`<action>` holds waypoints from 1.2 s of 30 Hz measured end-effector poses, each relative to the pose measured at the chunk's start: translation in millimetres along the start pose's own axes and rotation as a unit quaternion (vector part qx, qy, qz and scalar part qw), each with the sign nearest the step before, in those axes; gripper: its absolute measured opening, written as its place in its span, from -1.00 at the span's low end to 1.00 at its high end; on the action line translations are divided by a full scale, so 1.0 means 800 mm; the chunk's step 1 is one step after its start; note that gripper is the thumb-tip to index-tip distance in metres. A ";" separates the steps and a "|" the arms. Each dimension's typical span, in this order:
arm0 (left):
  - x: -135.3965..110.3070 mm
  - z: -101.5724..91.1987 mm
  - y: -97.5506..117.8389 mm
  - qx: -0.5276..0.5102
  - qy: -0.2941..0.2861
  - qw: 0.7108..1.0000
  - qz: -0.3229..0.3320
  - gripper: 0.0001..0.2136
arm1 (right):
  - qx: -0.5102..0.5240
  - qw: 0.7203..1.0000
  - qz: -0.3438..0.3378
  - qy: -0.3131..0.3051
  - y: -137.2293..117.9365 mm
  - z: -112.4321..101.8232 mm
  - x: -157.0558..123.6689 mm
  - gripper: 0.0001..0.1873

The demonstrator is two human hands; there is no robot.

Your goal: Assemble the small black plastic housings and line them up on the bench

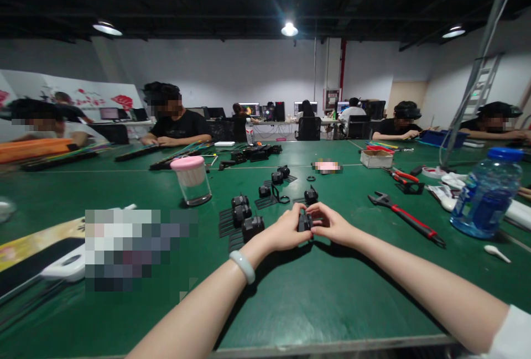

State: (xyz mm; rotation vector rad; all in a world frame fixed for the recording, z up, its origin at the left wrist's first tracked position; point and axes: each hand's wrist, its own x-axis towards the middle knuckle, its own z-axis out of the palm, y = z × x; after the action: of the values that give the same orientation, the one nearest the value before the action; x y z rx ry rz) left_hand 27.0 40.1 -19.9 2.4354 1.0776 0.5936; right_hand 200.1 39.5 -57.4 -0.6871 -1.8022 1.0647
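Between my two hands, over the green table, is a small black plastic part [306,222]. My left hand [287,230], with a pale bangle at the wrist, has its fingers closed on the part's left side. From the right, my right hand [334,227] pinches the same part with thumb and curved fingers. The fingers hide much of its shape. Just beyond the hands sits another black part [311,195]. To the left lie several like it, such as a black round-bodied piece [252,227] on a slotted plate. A black ring [311,178] lies farther back.
An adjustable wrench [409,219] with red-black handles lies at right, near a blue-capped bottle [486,196], pliers [402,177] and a small box [376,159]. At left stands a pink-lidded jar [193,182]. Co-workers sit across the green table [332,303].
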 end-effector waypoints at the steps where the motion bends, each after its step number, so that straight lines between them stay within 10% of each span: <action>1: 0.000 0.001 -0.001 -0.004 0.001 1.000 -0.008 -0.53 | -0.010 1.000 -0.003 0.005 0.000 0.001 -0.001 -0.61; 36: 0.021 0.000 -0.013 -0.163 -0.012 0.986 -0.014 -0.55 | 0.060 0.997 0.039 0.016 0.006 -0.004 0.016 -0.63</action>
State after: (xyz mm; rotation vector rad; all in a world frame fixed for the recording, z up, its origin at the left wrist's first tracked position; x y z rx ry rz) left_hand 31.4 59.5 -21.6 2.1352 0.9233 0.6726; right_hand 197.5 53.3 -55.1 -0.7012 -1.6808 1.1975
